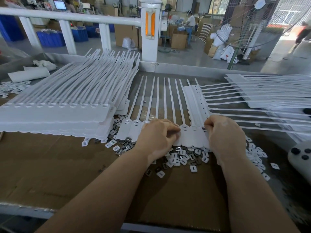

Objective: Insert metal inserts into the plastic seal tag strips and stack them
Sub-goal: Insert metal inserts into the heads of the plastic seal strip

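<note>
Both forearms reach in from the counter's near edge over brown cardboard that covers the counter. Loose inserts, small white and dark metal pieces, lie scattered just ahead of the wrists and under the hands, likely kept there for quick picking.

Left hand has curled fingers pressing down on the heads of the tag strip at centre, probably pinning it flat; can't tell whether it holds an insert. Right hand pinches fingertips together at a head near the strip's right end, apparently seating an insert, but the piece itself is too small to see.

The strip lies flat mid-counter, heads toward the near edge, tails fanning to the far edge. Heads at its left end show slotted pieces, so filling seems to run left to right and is nearly through this strip.

Toward the left edge sits a tall stack of strips, heads aligned, likely the finished pile. Toward the right edge another pile of strips lies crosswise, tails pointing left, likely the supply. A grey device with dark buttons sits at the right edge.

Beyond the far edge: metal lip, a white railing, a white post, a standing fan. Behind are concrete floor, blue crates, cardboard boxes, and a person working at a distance.
</note>
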A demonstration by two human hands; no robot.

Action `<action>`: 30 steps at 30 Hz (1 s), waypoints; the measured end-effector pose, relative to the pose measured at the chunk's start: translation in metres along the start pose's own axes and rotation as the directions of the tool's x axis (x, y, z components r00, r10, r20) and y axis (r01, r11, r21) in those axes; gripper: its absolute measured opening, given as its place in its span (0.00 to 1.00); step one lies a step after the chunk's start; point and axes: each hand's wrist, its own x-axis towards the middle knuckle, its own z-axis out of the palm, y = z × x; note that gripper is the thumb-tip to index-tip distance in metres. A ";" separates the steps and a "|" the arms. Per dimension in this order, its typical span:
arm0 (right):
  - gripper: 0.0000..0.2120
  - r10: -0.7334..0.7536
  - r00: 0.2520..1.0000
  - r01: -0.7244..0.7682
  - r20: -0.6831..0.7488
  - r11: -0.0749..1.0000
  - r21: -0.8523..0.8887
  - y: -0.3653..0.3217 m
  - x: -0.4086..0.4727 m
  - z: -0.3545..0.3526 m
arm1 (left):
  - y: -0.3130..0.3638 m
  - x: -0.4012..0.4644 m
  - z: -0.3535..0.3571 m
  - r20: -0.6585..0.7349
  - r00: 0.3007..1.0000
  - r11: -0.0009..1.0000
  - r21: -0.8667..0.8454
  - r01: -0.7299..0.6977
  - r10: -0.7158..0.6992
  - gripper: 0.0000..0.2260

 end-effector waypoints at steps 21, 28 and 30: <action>0.09 -0.029 0.994 0.065 0.109 0.938 -0.341 -0.011 -0.003 -0.012 | -0.002 0.001 0.001 -0.012 1.000 1.000 0.004 -0.011 0.011 0.11; 0.12 0.047 0.997 -0.031 0.069 0.974 -0.223 -0.012 -0.006 -0.012 | -0.001 0.000 0.001 -0.011 1.000 1.000 0.010 -0.004 0.005 0.11; 0.12 0.121 0.993 -0.120 0.005 0.987 -0.110 -0.010 -0.006 -0.012 | -0.002 0.000 0.001 -0.014 1.000 1.000 0.001 -0.004 0.004 0.11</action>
